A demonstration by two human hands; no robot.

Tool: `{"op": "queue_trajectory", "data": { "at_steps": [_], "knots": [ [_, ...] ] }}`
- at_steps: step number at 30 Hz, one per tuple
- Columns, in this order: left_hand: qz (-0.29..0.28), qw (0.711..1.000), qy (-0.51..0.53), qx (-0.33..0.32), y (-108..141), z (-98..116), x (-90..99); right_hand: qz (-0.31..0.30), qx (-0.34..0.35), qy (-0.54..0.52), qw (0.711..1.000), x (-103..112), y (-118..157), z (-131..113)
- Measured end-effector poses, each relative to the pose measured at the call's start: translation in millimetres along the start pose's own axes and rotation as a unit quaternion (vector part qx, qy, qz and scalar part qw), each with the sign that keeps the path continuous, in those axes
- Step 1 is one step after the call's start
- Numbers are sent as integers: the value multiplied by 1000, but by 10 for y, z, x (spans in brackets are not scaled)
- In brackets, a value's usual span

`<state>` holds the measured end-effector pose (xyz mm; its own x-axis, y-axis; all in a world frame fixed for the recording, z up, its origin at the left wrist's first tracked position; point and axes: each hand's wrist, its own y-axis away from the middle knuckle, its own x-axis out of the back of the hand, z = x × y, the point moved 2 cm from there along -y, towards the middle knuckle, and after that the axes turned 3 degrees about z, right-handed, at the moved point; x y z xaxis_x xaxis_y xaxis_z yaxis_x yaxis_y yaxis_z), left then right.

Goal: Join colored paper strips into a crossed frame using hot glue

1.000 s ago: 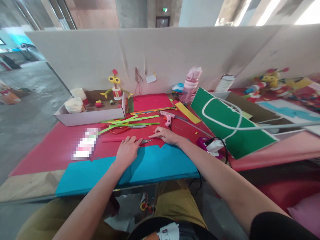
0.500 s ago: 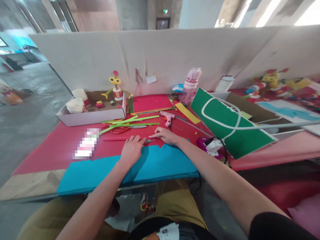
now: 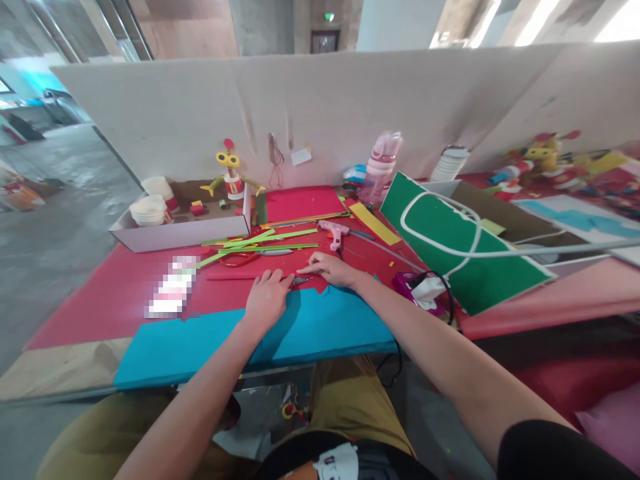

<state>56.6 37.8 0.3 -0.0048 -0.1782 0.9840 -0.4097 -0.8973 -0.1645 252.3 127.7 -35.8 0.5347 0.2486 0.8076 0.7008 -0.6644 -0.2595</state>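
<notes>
My left hand (image 3: 267, 300) lies palm down, fingers stretched over a thin, dark red strip or roll (image 3: 231, 277) on the red tabletop covering. To its right, my right hand (image 3: 327, 268) rests with fingertips pointing left and touching the red surface; no held thing shows in it. Between the two hands lies a slim grey, pointed tool (image 3: 303, 281), partly hidden by the left fingers, its kind unclear. Blue sheet (image 3: 200, 343) covers the front edge below both hands. Red-handled scissors (image 3: 240, 259) lie just beyond, by green paper strips (image 3: 295, 235) and a pink glue gun (image 3: 336, 231).
A white tray (image 3: 185, 233) with paper cups (image 3: 150, 210) and a yellow-eyed figure (image 3: 233, 180) stands at back left. A pink bottle (image 3: 383, 167), green board (image 3: 450, 247), white cable (image 3: 550, 253) and purple power strip (image 3: 404, 285) are on the right. A pale partition (image 3: 320, 100) rises behind.
My left hand has shifted very slightly right over the red strip. The right hand stays almost in place, and the view has tilted a little.
</notes>
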Motion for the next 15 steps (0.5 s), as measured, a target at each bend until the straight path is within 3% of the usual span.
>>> {"op": "queue_trajectory", "data": {
  "at_steps": [10, 15],
  "knots": [
    [-2, 1000, 15, -2, -31, 47, -1, 5, -10, -3, 1000, -25, -16, 16],
    [6, 998, 47, -49, 166, -64, 63, 3, 1, -2, 1000, 13, -3, -3]
  ]
}}
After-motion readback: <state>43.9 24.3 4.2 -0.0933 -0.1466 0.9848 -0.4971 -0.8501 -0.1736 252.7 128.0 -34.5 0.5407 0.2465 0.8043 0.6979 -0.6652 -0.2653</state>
